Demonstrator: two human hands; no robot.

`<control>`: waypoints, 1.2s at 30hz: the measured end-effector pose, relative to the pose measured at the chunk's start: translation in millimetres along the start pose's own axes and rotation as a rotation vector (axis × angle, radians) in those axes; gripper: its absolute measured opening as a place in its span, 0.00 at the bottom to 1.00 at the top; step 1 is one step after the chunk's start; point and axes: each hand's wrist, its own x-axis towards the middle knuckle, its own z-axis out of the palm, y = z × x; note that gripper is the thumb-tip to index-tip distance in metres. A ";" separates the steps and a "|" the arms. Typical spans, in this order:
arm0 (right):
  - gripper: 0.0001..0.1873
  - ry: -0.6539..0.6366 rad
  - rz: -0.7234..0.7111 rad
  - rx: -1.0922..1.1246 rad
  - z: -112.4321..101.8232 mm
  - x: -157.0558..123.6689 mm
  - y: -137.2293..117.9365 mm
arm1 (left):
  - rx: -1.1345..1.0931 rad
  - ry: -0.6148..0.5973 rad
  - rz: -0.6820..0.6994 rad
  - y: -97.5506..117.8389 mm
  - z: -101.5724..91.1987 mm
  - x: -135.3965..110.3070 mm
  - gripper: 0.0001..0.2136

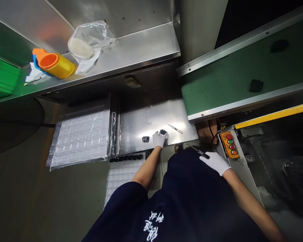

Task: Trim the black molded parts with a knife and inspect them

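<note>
1. Our gloved left hand is closed on a small black part, at the edge of the steel plate.
2. Our gloved right hand grips a slim black-handled tool.
3. A slender craft knife and a second black part lie on the plate.
4. Clear plastic trays lie beside it, near a green conveyor belt.

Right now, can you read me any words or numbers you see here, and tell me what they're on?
The white characters on the navy work top are too blurred and tilted to read. The orange push-button box shows no readable words. Nothing else can be read.
</note>
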 end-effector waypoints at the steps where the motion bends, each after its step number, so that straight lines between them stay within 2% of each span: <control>1: 0.18 0.002 0.001 0.002 1.5 -0.7 2.3 | 0.036 0.031 0.012 7.3 1.9 0.9 0.22; 4: 0.18 0.014 0.001 0.002 4.9 -2.5 8.6 | 0.140 0.091 0.033 24.2 5.1 -0.5 0.21; 8: 0.18 0.041 -0.007 -0.003 5.7 -2.0 16.4 | 0.212 0.078 0.094 34.9 6.9 -16.2 0.22; 16: 0.25 0.106 -0.071 -0.040 -0.2 17.0 18.3 | 0.360 -0.156 0.370 40.3 17.9 -64.9 0.20; 23: 0.25 0.084 -0.109 -0.135 -12.5 17.6 6.0 | 0.549 -0.286 0.530 48.0 17.1 -83.3 0.11; 29: 0.21 0.056 -0.082 -0.194 -16.6 13.3 1.1 | 0.653 -0.327 0.590 48.6 12.8 -95.2 0.12; 36: 0.20 0.033 -0.089 -0.237 -16.2 15.7 -4.5 | 0.709 -0.328 0.591 45.3 10.6 -101.5 0.15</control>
